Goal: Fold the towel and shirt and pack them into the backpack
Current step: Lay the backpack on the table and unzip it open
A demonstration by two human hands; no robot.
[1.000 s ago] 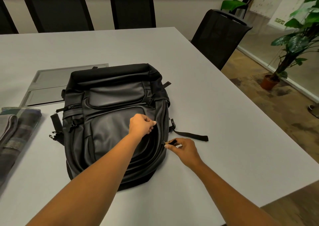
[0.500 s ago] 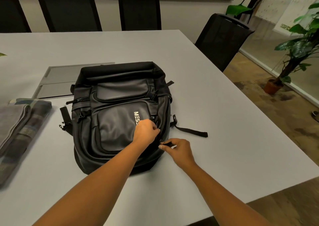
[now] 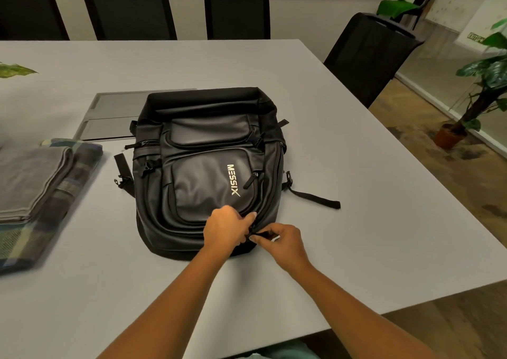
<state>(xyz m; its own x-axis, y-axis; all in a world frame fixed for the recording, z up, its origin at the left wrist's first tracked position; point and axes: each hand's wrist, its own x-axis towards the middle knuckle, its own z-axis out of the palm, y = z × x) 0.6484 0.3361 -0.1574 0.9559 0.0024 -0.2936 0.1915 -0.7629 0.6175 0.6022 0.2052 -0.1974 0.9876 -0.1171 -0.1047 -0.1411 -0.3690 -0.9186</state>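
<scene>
A black backpack (image 3: 208,166) with white lettering lies flat on the grey table (image 3: 356,166), front panel up. My left hand (image 3: 226,228) grips the fabric at the bag's near right corner. Just beside it, my right hand (image 3: 282,242) pinches a black zipper pull (image 3: 260,235) at that same corner. At the left edge of the table a folded grey towel (image 3: 26,177) rests on top of a folded plaid shirt (image 3: 55,216).
A grey flat panel (image 3: 115,114) lies on the table behind the backpack. Black chairs (image 3: 236,7) line the far side, and another chair (image 3: 367,54) stands at the right. A potted plant (image 3: 477,89) sits on the floor to the right. A loose strap (image 3: 315,199) trails right of the bag.
Both hands have slid down the bag's right side toward its near corner, the right hand bringing the zipper pull along. The left hand no longer covers the lettering. The view has shifted right.
</scene>
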